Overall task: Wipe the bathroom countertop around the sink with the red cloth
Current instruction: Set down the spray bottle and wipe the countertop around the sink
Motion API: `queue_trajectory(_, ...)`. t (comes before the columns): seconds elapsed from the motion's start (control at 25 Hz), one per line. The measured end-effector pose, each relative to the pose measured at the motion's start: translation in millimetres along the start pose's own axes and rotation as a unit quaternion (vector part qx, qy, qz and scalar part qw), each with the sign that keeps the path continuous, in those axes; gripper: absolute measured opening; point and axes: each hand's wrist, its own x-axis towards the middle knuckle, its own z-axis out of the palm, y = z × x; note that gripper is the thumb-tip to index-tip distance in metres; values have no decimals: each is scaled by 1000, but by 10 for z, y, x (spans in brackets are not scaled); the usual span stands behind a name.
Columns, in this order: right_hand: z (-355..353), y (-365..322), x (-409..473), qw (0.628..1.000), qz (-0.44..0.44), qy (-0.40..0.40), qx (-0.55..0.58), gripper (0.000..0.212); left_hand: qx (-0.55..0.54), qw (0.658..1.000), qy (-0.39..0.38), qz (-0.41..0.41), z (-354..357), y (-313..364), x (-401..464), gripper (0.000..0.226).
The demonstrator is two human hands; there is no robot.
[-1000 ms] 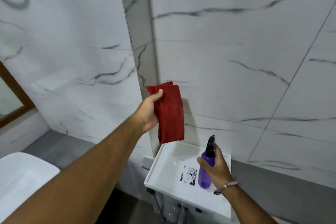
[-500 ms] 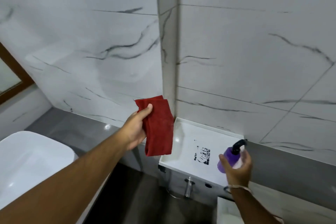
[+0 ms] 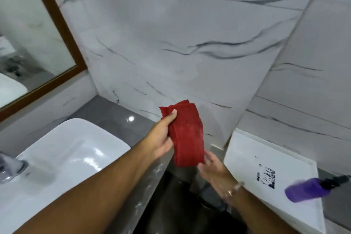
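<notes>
folded, nubby red cloth [image 3: 187, 135]

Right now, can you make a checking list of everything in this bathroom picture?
Surface: grey stone countertop, glossy, not yet wiped.
Job's things: folded red cloth held up in the air; white ceramic sink beside it.
Clutter: purple plastic spray bottle, blurred, lying on white tank lid.
Grippers: left hand pinches cloth top; right hand open at its bottom edge.
Cables: nothing seen.
Surroundings: marble wall tiles, wood-framed mirror.

Folded red cloth [image 3: 187, 137] hangs above the grey countertop [image 3: 106, 112].
</notes>
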Motion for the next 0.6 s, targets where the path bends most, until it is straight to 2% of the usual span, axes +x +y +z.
queue_trajectory(0.04,173,-113,165,1000,10,-24,-11,75,-12,1000,10,11,-131,94,20,36)
queue_trajectory(0.16,464,-259,675,1000,-8,13,-24,65,3,995,73,61,-746,486,53,29)
queue_trajectory(0.28,508,-337,1085,1000,-13,21,-10,50,141,983,115,27,-1342,749,99,27)
queue_trajectory(0.36,530,-408,1333,996,-14,20,-85,46,271,954,130,2,-1547,856,206,25)
queue_trajectory(0.48,510,-490,1694,953,-140,-23,-267,21,431,890,147,38,-1663,994,526,25)
queue_trajectory(0.52,478,-501,1806,925,-199,-36,-322,20,502,850,149,60,-1711,1021,660,28)
queue_trajectory(0.6,367,-439,1959,848,-288,-66,-441,29,652,739,152,79,-1840,1028,896,31)
